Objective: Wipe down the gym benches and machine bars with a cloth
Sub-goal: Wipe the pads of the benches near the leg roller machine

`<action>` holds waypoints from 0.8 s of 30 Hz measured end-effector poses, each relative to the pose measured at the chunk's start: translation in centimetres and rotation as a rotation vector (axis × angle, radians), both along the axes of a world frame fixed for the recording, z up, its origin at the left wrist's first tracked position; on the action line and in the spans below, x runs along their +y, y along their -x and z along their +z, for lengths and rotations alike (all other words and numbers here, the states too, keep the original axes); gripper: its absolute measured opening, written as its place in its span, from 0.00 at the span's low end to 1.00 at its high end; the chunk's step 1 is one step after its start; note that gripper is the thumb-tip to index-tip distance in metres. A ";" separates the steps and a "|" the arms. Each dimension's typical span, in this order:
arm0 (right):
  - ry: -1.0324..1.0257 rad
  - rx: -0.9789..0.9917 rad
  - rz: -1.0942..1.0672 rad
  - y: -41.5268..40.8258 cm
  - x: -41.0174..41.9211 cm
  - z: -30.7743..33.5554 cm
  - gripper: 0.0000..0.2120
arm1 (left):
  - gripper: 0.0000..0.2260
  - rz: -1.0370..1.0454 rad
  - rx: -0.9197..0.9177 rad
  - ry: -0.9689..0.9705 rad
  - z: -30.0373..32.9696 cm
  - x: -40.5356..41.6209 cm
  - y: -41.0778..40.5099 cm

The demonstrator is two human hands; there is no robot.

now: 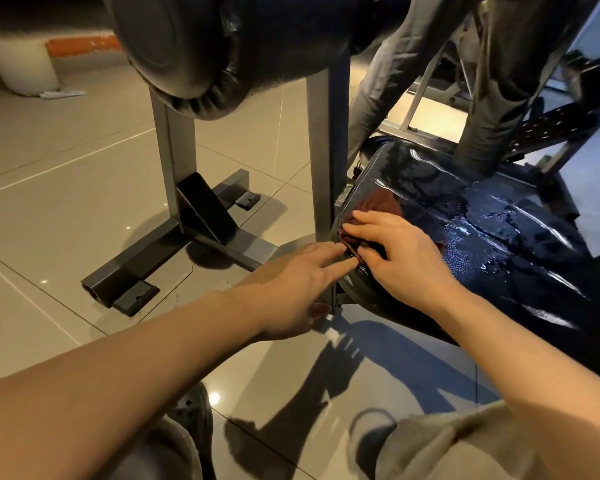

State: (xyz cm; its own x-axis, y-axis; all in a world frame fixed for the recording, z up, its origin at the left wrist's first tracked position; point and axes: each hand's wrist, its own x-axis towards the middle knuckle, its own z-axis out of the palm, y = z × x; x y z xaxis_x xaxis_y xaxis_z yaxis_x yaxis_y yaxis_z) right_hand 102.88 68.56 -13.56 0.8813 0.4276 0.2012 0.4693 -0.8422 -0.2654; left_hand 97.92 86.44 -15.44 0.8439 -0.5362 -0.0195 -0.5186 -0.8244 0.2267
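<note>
The dark red cloth (373,216) lies at the near left corner of the wet black surface (499,216); the right hand (400,252) presses it, fingers straight and slightly spread; the left hand (291,282) reaches beside, fingers straight, tips touching the cloth's edge.

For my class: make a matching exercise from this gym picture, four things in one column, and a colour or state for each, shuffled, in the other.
Things:
1. cloth
2. bench pad
3. roller pad
4. left hand

States:
A. wet, with droplets
B. dark red, pressed under the right hand
C. fingers straight, touching the pad's edge
D. raised on grey posts

Pairs: 1-B, 2-A, 3-D, 4-C
</note>
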 end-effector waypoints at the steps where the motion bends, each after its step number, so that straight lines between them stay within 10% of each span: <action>1: 0.009 0.001 -0.002 0.2 -0.5 -0.1 0.20 | 0.34 -0.003 0.000 0.002 0.1 0.0 -0.1; 8: 0.004 0.024 -0.375 -0.9 -3.4 0.7 0.19 | 0.33 -0.029 0.044 0.030 0.5 0.2 0.3; 17: 0.032 0.056 -0.035 0.5 0.0 0.5 0.22 | 0.32 -0.032 -0.008 -0.021 1.7 -0.7 0.5; 24: -0.007 0.134 -0.245 0.5 -5.2 0.9 0.25 | 0.33 -0.037 0.019 -0.023 1.2 -0.5 0.4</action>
